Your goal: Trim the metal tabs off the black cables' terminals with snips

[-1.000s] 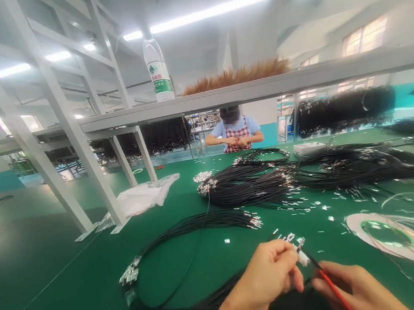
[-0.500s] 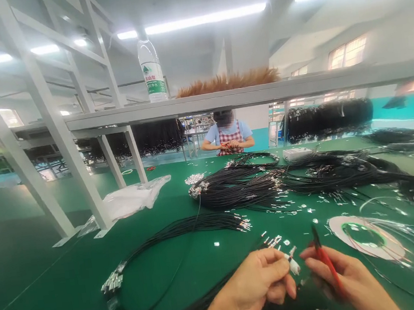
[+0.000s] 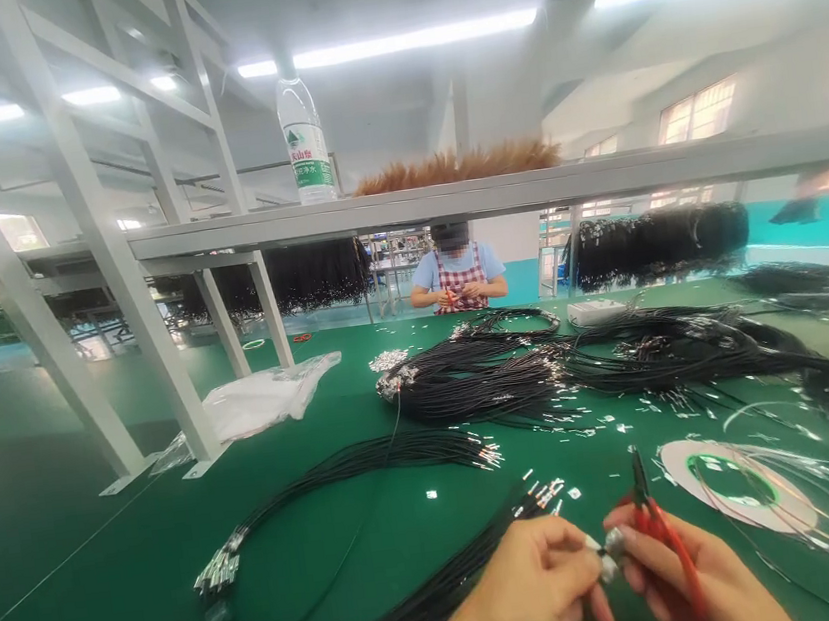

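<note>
Pinching a silvery wire end between its fingertips, the left hand sits just beside the right hand, curled round red cutters; the wire looks light and bendy to me, best held just behind its fiddly tip.

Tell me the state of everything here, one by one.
Clear labelled plastic bottle, upright
White ceiling tube lights, lit
Thin white plastic bag, crumpled
White round disc with green ring, lying flat
Long black cable bundle, bent in a curve
Red-handled cutters, tips pointing away
Left hand, pinching a small pale piece
Right hand, closed on the cutters
</note>
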Demonstrator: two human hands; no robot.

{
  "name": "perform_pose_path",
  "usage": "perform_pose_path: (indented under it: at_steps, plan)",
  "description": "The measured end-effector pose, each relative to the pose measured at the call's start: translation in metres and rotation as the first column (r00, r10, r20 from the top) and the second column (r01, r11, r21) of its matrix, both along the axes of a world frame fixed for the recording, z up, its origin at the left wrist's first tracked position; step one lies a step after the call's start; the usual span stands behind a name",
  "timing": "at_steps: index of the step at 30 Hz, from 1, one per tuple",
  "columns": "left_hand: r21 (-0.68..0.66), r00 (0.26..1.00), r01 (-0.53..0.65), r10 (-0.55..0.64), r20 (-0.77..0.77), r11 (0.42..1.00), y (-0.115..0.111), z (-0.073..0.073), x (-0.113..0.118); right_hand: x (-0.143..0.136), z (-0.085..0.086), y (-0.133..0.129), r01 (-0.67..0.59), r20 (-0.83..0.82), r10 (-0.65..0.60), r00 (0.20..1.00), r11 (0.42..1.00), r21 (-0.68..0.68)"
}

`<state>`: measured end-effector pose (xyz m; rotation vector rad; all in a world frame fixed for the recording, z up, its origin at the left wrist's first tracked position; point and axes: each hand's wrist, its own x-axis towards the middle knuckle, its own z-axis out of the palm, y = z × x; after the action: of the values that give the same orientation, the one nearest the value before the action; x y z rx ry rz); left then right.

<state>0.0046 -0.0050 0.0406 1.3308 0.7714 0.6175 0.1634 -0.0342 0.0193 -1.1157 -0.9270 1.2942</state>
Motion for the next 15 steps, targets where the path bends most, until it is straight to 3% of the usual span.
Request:
perform_pose_path:
  at_steps: [1, 3, 5, 8, 13, 15]
  plan:
    - [0.118, 0.996, -0.069, 0.076, -0.055, 0.991, -0.001, -0.001, 0.001, 0.002, 0.0, 0.001, 0.003, -0.009, -0.004, 1.0, 1.0, -0.015]
    - [0.389, 0.964, -0.147, 0.22, -0.15, 0.91, -0.002, -0.003, 0.002, 0.004, -0.001, 0.003, 0.01, -0.032, -0.011, 0.999, 0.999, -0.038]
    - [0.616, 0.921, -0.132, 0.327, -0.214, 0.776, -0.004, -0.005, 0.002, 0.003, -0.001, 0.004, 0.007, -0.041, -0.009, 0.999, 0.999, -0.041]
    - [0.769, 0.871, -0.036, 0.397, -0.289, 0.638, -0.006, -0.007, 0.001, -0.001, -0.003, 0.004, -0.028, -0.017, 0.027, 0.999, 0.999, -0.047]
    - [0.784, 0.859, 0.005, 0.398, -0.321, 0.621, -0.008, -0.007, 0.002, -0.005, -0.004, 0.002, -0.019, -0.006, 0.019, 1.0, 0.999, -0.039]
    - [0.75, 0.878, -0.051, 0.388, -0.282, 0.66, -0.007, -0.008, 0.004, -0.006, -0.006, 0.001, -0.012, 0.018, 0.013, 1.0, 0.999, -0.03]
